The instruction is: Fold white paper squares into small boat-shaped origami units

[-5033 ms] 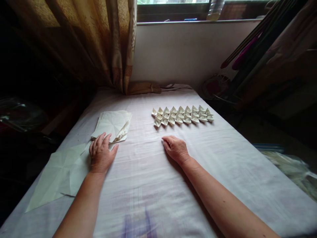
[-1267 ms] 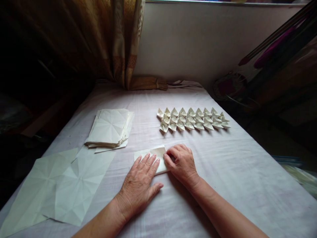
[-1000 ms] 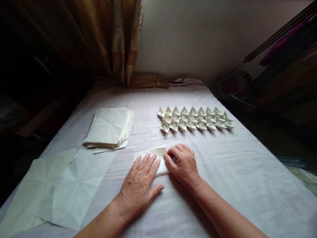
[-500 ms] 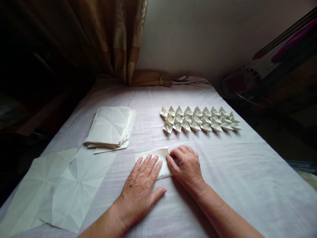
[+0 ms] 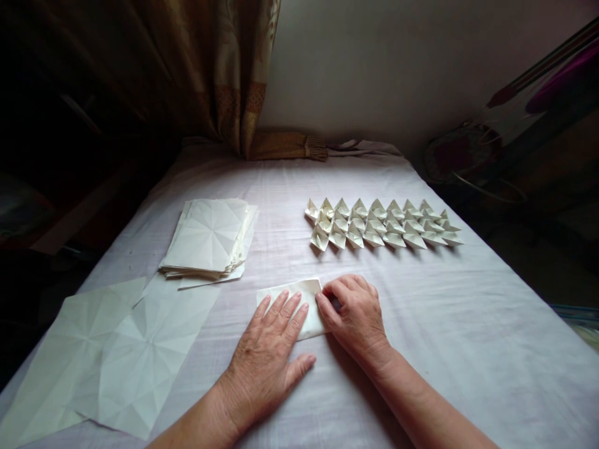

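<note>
A small folded sheet of white paper lies flat on the cloth in front of me. My left hand rests palm down over its left part, fingers stretched out and a little spread. At the paper's right edge, my right hand is closed, thumb and forefinger pinching that edge. The left hand hides part of the paper. Beyond the right hand, several folded paper pieces with pointed tips stand lined up in rows.
A stack of creased white paper lies at the back left. Nearer to me, two creased sheets overlap on the pale bedsheet. A gold-brown curtain hangs at the far edge, beside a wall.
The view has shifted very slightly. Both hands keep the same pose on the folded paper, and nothing has been picked up or let go.
</note>
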Action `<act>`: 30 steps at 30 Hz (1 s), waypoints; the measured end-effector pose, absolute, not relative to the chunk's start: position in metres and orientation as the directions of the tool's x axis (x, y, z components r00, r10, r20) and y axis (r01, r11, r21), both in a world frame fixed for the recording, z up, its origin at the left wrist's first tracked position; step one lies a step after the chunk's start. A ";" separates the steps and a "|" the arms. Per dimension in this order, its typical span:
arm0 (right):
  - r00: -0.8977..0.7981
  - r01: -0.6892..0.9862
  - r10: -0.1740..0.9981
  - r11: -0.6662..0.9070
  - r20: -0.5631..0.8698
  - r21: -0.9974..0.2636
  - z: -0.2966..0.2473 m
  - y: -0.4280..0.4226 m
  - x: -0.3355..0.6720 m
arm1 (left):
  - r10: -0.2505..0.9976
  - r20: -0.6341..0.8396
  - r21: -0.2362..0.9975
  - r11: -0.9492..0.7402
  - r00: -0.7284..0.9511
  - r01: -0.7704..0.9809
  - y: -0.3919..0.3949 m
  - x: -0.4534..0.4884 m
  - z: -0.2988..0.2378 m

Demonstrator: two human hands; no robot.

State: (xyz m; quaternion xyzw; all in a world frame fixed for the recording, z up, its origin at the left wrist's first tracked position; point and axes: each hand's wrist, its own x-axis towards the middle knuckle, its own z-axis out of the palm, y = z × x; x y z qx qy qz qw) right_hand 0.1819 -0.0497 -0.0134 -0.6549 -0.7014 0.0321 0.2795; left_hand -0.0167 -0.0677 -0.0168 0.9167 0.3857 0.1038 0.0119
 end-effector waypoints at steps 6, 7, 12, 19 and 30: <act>0.049 0.900 0.931 0.115 0.361 -0.420 -0.016 -0.050 0.182 | 0.700 0.177 0.087 -0.711 0.692 0.697 -0.067 -0.017 -0.015; 0.055 0.898 0.930 0.114 0.364 -0.425 -0.016 -0.050 0.182 | 0.701 0.174 0.089 -0.711 0.692 0.697 -0.067 -0.017 -0.015; 0.051 0.892 0.930 0.121 0.365 -0.435 -0.018 -0.051 0.183 | 0.694 0.161 0.070 -0.717 0.702 0.693 -0.067 -0.017 -0.015; 0.044 0.884 0.937 0.125 0.347 -0.451 -0.017 -0.051 0.184 | 0.691 0.164 0.058 -0.719 0.704 0.693 -0.067 -0.018 -0.016; 0.046 0.878 0.939 0.124 0.340 -0.463 -0.014 -0.051 0.183 | 0.693 0.172 0.076 -0.718 0.700 0.692 -0.067 -0.017 -0.015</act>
